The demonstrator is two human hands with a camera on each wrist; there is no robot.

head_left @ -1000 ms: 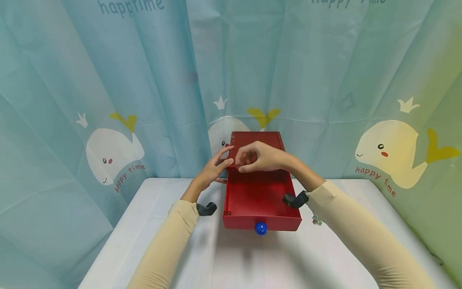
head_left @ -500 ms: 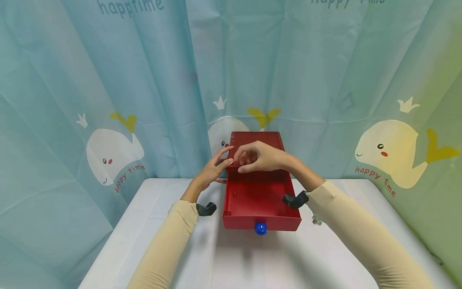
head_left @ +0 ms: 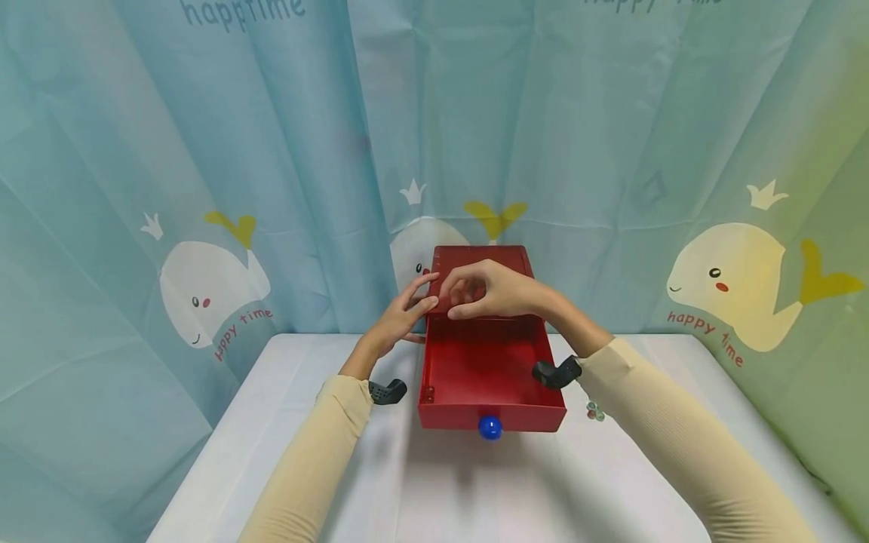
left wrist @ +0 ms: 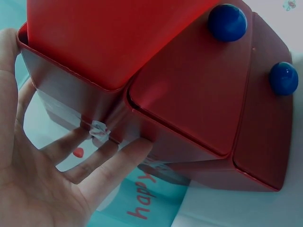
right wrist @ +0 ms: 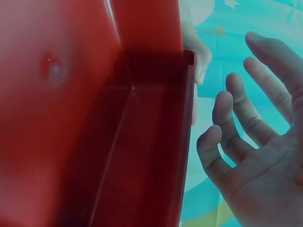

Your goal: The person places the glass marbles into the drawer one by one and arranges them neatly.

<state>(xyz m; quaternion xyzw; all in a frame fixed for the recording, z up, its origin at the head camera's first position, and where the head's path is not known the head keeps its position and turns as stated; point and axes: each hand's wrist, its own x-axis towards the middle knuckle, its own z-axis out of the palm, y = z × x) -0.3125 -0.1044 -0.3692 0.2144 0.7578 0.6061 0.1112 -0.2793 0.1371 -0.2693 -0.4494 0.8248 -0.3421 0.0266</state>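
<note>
A red drawer chest (head_left: 480,260) stands on the table, its top drawer (head_left: 489,369) pulled out with a blue knob (head_left: 490,427) at the front. Small red pieces (head_left: 428,394), too small to identify, lie in the drawer's front left corner. My left hand (head_left: 397,320) rests its spread fingers on the chest's left side; the left wrist view shows fingertips (left wrist: 142,146) against the red wall. Above the drawer's back end hovers my right hand (head_left: 498,294), fingers gently bent. In the right wrist view, nothing shows between its thumb and fingers (right wrist: 222,106).
Lower drawer fronts (left wrist: 199,94) with blue knobs (left wrist: 283,78) show in the left wrist view. A cluster of small round pieces (head_left: 594,412), greenish and red, lies on the white table (head_left: 326,483) at the right. A whale-print curtain (head_left: 326,151) hangs behind.
A small red piece has dropped from my right hand, slid forward along the drawer floor and come to the front left corner. My right hand has risen slightly; the left stays still.
</note>
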